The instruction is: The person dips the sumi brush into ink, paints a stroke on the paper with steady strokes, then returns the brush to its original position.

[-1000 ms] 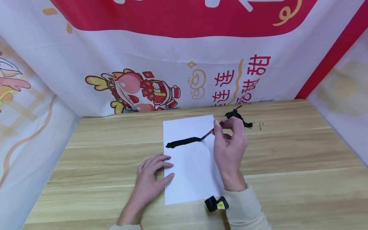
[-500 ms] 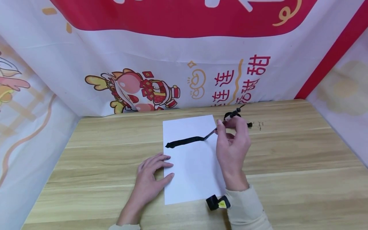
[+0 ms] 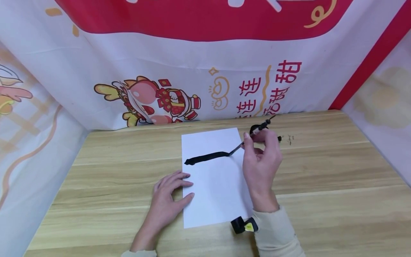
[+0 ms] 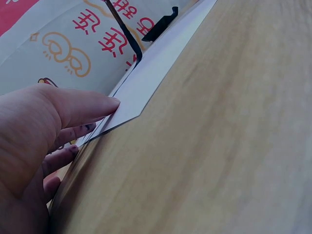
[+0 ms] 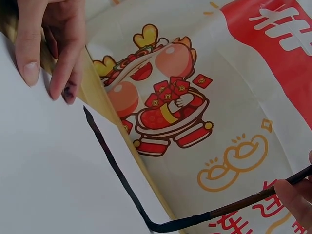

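Note:
A sheet of white paper (image 3: 212, 196) lies on the table with a thick black ink stroke (image 3: 207, 157) across its upper part. My right hand (image 3: 262, 164) pinches a writing brush (image 5: 239, 205) by its handle, which slants up and to the right. The brush's dark tip touches the stroke's right end. Straight, spread fingers of my left hand (image 3: 170, 200) rest at the sheet's left edge, thumb and fingertips on the paper. Dark smudges mark some of those fingertips in the left wrist view, where the paper (image 4: 156, 73) runs past the thumb.
Behind the right hand sits a black object (image 3: 254, 128), mostly hidden, with small dark marks (image 3: 290, 139) on the wooden table (image 3: 321, 171) beside it. A black device (image 3: 238, 225) with a yellow label is at the right wrist. Printed cloth (image 3: 205, 57) hangs along the table's back edge.
My right hand has moved a little to the right with the brush, and the black stroke has grown longer at that end. The left hand has stayed in place.

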The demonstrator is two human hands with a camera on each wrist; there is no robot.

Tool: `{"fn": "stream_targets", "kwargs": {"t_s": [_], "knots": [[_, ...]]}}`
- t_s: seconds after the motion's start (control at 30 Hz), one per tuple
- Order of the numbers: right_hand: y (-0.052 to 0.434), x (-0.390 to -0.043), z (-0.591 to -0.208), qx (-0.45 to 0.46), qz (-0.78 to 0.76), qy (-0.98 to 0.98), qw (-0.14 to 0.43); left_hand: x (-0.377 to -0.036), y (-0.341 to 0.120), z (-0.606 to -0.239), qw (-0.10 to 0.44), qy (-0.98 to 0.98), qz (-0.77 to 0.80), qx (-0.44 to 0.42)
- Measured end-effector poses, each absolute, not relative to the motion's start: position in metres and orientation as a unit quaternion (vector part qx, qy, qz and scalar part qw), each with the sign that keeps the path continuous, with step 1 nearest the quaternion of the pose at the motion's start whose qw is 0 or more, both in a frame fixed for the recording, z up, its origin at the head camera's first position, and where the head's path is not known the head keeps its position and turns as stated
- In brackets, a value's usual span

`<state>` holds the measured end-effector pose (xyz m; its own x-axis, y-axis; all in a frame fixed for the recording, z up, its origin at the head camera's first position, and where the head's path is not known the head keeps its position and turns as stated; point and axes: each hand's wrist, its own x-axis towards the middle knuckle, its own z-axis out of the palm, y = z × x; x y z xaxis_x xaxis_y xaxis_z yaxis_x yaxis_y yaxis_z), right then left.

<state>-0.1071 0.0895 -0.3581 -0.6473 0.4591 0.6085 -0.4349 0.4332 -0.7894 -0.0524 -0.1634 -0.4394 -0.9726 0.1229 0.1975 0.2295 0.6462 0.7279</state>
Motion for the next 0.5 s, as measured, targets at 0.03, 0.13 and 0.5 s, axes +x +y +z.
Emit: {"fn": "stream_targets", "kwargs": {"t_s": [0.03,0.13,0.5], "knots": [[0.0897,-0.1073,-0.3581,-0.009,0.533,-0.735,0.42,-0.0524,-0.1634,-0.4394,0.065,-0.905,-0.409,-0.097],[0.0907,-0.1072,-0.358,-0.01,0.532,-0.736,0.42,-0.0525,-0.1635,-0.4394,0.063,-0.905,-0.409,-0.096],[0.0927,-0.1081,-0.3581,-0.011,0.528,-0.733,0.429,-0.0531,-0.1633,-0.4401,0.066,-0.905,-0.409,-0.1]]}}
